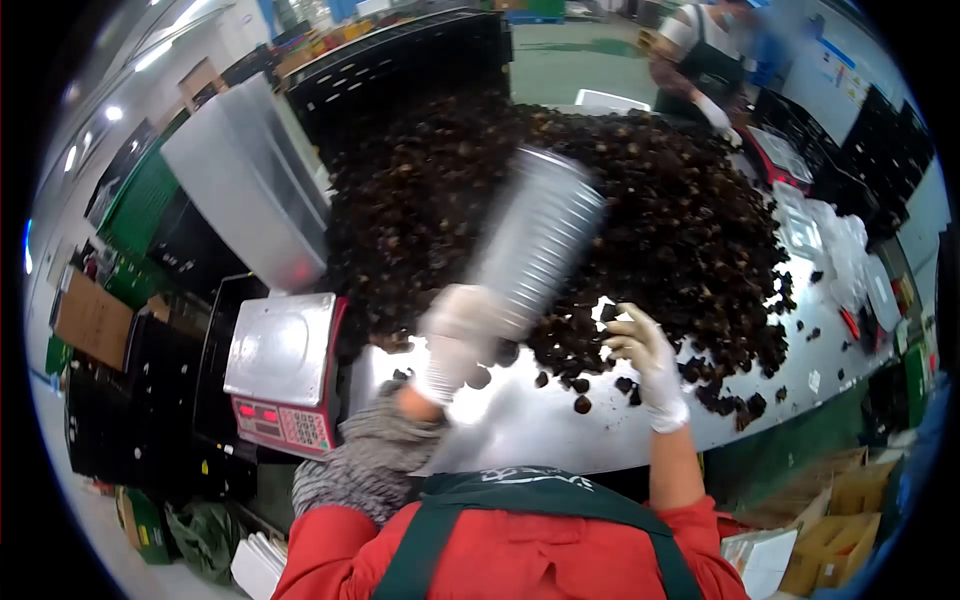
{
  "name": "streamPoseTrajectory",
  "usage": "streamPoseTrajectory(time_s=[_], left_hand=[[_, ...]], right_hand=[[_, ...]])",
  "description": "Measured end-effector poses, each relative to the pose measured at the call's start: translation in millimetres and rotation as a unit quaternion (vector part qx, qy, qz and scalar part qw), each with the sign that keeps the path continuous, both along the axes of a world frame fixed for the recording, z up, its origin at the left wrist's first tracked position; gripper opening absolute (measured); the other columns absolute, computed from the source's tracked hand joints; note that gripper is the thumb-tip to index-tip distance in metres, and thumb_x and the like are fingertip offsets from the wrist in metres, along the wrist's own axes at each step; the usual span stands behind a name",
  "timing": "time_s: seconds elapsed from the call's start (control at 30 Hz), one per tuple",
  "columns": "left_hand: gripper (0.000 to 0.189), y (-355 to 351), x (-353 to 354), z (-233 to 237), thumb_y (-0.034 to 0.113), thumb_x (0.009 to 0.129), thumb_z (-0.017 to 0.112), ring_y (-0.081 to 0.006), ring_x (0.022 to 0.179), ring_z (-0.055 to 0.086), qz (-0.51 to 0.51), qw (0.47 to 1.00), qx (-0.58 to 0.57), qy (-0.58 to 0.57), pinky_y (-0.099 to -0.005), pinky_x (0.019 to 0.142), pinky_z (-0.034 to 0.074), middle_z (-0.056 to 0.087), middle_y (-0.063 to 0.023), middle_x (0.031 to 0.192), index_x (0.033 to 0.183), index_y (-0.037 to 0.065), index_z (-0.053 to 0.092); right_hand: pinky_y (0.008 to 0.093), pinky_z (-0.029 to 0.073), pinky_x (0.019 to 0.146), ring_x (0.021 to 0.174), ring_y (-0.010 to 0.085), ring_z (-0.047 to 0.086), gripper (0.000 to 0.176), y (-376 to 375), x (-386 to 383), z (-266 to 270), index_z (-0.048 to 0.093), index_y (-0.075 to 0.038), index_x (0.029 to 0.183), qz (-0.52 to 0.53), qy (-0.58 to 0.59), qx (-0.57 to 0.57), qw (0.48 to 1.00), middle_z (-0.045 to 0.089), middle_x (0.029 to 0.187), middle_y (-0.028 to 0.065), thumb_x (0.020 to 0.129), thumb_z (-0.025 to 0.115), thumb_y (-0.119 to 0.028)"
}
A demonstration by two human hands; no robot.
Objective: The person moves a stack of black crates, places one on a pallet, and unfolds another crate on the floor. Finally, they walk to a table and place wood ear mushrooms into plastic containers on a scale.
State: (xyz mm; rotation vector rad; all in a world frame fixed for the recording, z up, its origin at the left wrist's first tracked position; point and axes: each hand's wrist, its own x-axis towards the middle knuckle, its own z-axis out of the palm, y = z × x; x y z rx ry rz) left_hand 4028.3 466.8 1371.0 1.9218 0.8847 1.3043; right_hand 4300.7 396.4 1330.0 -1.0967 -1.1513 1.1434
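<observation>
In my gloved left hand [460, 335] is a clear ribbed plastic tray [545, 235], tilted over the table and smeared by motion. The fingers are closed around its near end. To the right, my gloved right hand [645, 360] reaches to the near edge of a big heap of dark brown, mushroom-like pieces [650, 210]. Its fingers are apart and slightly bent, with a few pieces right by the fingertips. Loose dark pieces [582, 404] lie on the shiny metal table [560, 440] between the two hands.
A red digital scale [280, 370] with a metal pan stands at the left. Behind it rises a tall translucent stack [250, 180]. Black crates [400, 75] border the heap. At the far right, a person [700, 60] works near another scale [780, 155] and clear plastic bags [840, 250].
</observation>
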Motion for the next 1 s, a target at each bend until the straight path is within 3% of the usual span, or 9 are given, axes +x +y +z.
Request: streamPoseTrajectory(time_s=[0.03, 0.13, 0.27, 0.33, 0.43, 0.63, 0.77, 0.83, 1.0], left_hand=[[0.017, -4, 20, -1, -0.003, 0.059, 0.06, -0.0237, 0.081, 0.057, -0.005, 0.984, 0.166, 0.066, -0.0327, 0.077, 0.047, 0.06, -0.0046, 0.077, 0.071, 0.009, 0.062], [0.025, -30, 65, -47, 0.003, 0.056, 0.061, -0.0248, 0.095, 0.055, -0.09, 0.946, 0.272, 0.153, -0.052, 0.098, 0.037, 0.057, -0.0027, 0.084, 0.079, 0.011, 0.055], [0.009, -62, 72, -67, 0.006, 0.069, 0.061, -0.0267, 0.099, 0.056, -0.131, 0.926, 0.288, 0.208, -0.058, 0.098, 0.035, 0.06, -0.0068, 0.09, 0.076, 0.008, 0.056], [0.027, -67, 73, -79, 0.01, 0.069, 0.066, -0.0325, 0.105, 0.052, -0.162, 0.917, 0.305, 0.198, -0.0551, 0.1, 0.034, 0.055, -0.015, 0.109, 0.094, 0.006, 0.057], [0.053, -67, 28, -50, 0.015, 0.065, 0.071, -0.0388, 0.117, 0.042, -0.178, 0.959, 0.11, 0.19, -0.0492, 0.102, 0.033, 0.042, -0.0221, 0.126, 0.113, 0.003, 0.051], [0.098, -106, -159, -164, 0.034, 0.069, 0.073, -0.0474, 0.133, 0.013, 0.186, 0.899, -0.102, 0.382, -0.0534, 0.108, 0.013, 0.021, -0.0345, 0.138, 0.138, -0.007, 0.017], [0.087, -75, -154, -202, 0.032, 0.075, 0.067, -0.0431, 0.134, 0.015, 0.197, 0.896, -0.083, 0.39, -0.052, 0.109, 0.01, 0.02, -0.0305, 0.141, 0.137, -0.007, 0.02], [0.083, -31, -113, -208, 0.032, 0.078, 0.065, -0.0406, 0.135, 0.017, 0.094, 0.963, -0.109, 0.229, -0.0516, 0.11, 0.01, 0.022, -0.0275, 0.143, 0.138, -0.005, 0.022], [0.073, -15, -111, -146, 0.027, 0.079, 0.067, -0.0376, 0.131, 0.026, 0.117, 0.948, 0.02, 0.294, -0.0471, 0.11, 0.016, 0.031, -0.0243, 0.14, 0.138, 0.003, 0.032]], right_hand=[[0.0333, 0.05, 0.083, 0.103, 0.0249, 0.057, 0.058, -13, 3, 6, 0.033, 0.001, 0.136, 0.008, 0.067, 0.037, 0.997, 0.051, 0.124, 0.0176, 0.087, 0.056, -0.02], [0.0417, 0.045, 0.093, 0.119, 0.0295, 0.047, 0.104, -62, 4, 25, 0.027, -0.001, 0.139, -0.036, 0.204, 0.052, 0.977, 0.042, 0.134, 0.0141, 0.067, 0.067, -0.065], [0.0427, 0.04, 0.1, 0.122, 0.0272, 0.043, 0.068, -113, 11, -5, 0.036, 0.0, 0.134, -0.121, 0.316, -0.008, 0.941, 0.042, 0.135, 0.0141, 0.081, 0.066, -0.032], [0.043, 0.037, 0.102, 0.122, 0.0293, 0.043, 0.058, -136, 16, -35, 0.037, 0.001, 0.133, -0.174, 0.393, -0.021, 0.903, 0.046, 0.132, 0.0161, 0.081, 0.057, -0.015], [0.0443, 0.032, 0.104, 0.119, 0.0324, 0.043, 0.06, -180, 11, -44, 0.037, 0.003, 0.133, -0.172, 0.39, -0.011, 0.904, 0.047, 0.128, 0.0182, 0.08, 0.054, -0.019], [0.0523, 0.027, 0.106, 0.126, 0.0356, 0.036, 0.064, -284, 13, -72, 0.035, -0.001, 0.136, -0.262, 0.391, -0.011, 0.882, 0.042, 0.133, 0.0216, 0.078, 0.05, -0.022], [0.0548, 0.029, 0.103, 0.125, 0.035, 0.039, 0.065, -280, -13, -100, 0.037, -0.001, 0.135, -0.295, 0.452, -0.036, 0.841, 0.043, 0.134, 0.0193, 0.076, 0.052, -0.022], [0.054, 0.03, 0.102, 0.122, 0.0336, 0.041, 0.061, -251, -23, -109, 0.04, -0.002, 0.133, -0.296, 0.431, 0.002, 0.852, 0.046, 0.13, 0.018, 0.077, 0.053, -0.024], [0.0505, 0.031, 0.102, 0.117, 0.0288, 0.044, 0.046, -184, -21, -157, 0.044, -0.01, 0.127, -0.383, 0.375, -0.142, 0.832, 0.05, 0.123, 0.0082, 0.086, 0.049, -0.029]])
